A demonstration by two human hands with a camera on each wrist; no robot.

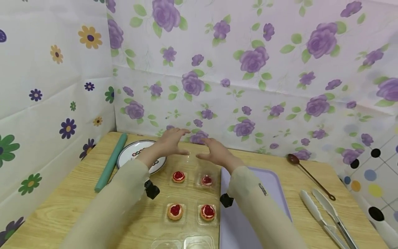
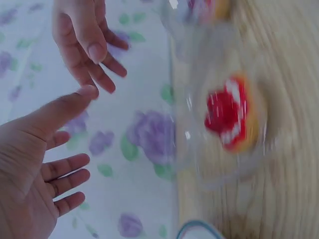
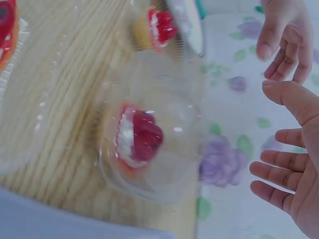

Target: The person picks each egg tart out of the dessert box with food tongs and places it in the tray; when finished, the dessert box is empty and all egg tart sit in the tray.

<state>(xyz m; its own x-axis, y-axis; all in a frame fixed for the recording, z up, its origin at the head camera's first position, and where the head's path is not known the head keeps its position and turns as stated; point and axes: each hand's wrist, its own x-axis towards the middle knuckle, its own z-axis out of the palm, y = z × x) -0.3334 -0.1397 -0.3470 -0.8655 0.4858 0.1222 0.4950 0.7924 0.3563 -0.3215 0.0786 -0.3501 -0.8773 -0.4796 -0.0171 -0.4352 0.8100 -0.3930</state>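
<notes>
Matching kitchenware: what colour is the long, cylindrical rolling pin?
The rolling pin is teal green, clearest in the head view.

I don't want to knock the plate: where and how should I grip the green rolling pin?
Probably grip the green rolling pin across its near half, the left hand coming from the left: it is a slim cylinder running away from you, and the plate sits close by its far half, on the right.
</notes>
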